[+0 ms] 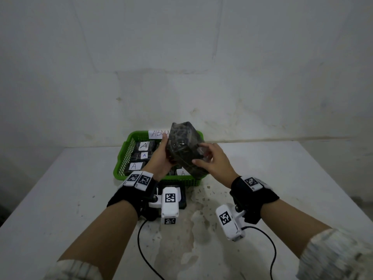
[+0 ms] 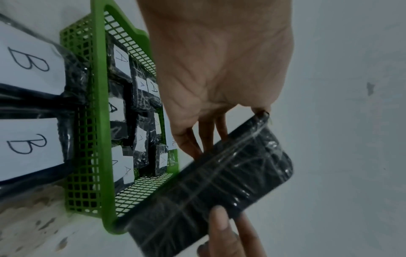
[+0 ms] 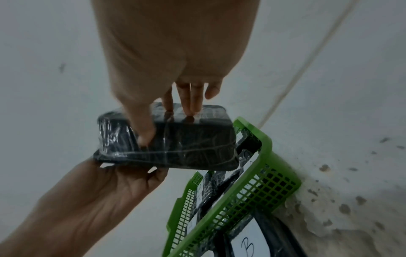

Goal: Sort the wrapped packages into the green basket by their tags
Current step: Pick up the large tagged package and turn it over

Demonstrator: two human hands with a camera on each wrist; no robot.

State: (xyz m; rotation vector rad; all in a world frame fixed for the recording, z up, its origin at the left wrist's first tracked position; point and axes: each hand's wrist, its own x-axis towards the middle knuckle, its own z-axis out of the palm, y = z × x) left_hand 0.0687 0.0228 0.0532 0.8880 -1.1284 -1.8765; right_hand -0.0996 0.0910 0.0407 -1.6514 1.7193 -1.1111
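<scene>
While both hands, left hand [image 1: 161,158] and right hand [image 1: 214,164], curl their fingers round a wrapped package [image 1: 184,148] above the green basket [image 1: 123,158], several A-tagged ones already lie inside, B-tagged ones [image 2: 28,69] waiting outside.

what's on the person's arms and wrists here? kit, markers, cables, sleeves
Bare left hand and right hand, no gloves. Each wrist has a black strap with white square-patterned marker tags and a white camera module bearing the same markers. Black cables trail off. Light patterned sleeves are pushed up.
</scene>
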